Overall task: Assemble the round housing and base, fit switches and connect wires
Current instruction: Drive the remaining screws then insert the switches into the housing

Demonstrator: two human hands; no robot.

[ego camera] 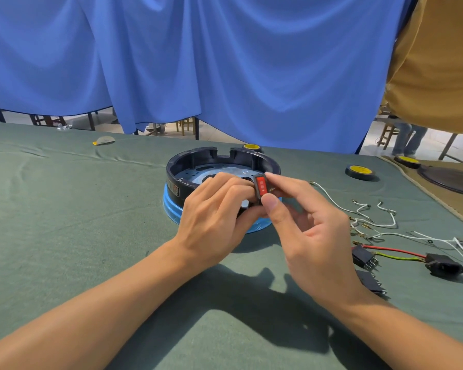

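A round black housing point(198, 160) sits on a blue base point(171, 206) in the middle of the green cloth. My left hand point(214, 212) grips the housing's near wall, its fingers curled over the rim. My right hand point(302, 222) pinches a red rocker switch point(262, 187) in a black frame between thumb and forefinger, held against the outside of the near wall beside my left fingers. Two more black switches point(364, 256) point(370, 281) lie to the right, the upper one wired by red and green leads to a black power socket point(444, 266). White wires point(369, 217) with brass terminals lie loose.
Black-and-yellow tape rolls point(360, 172) point(408, 161) point(251, 147) lie at the back right. A dark round part point(449, 180) rests on a tan mat at the right edge. A blue curtain point(225, 62) hangs behind the table. A person in a tan shirt point(439, 62) stands at the right.
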